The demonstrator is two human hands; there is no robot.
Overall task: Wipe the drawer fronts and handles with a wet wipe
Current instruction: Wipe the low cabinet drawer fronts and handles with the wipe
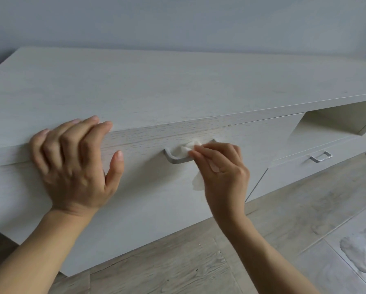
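A low white cabinet has a wide drawer front (148,187) with a silver bar handle (175,160) at its middle. My right hand (222,168) pinches a white wet wipe (188,148) and holds it against the right part of that handle; a loose end of the wipe hangs below my fingers. My left hand (73,164) rests flat over the cabinet's top front edge, fingers on the top, thumb down on the drawer front. A second, smaller drawer (294,172) with its own silver handle (321,157) sits further right.
The cabinet top (156,85) is bare and meets a pale wall behind. An open shelf niche (335,122) lies above the smaller drawer. Grey wood-look floor (262,240) spreads below, with a dark smudged patch (362,253) at the right edge.
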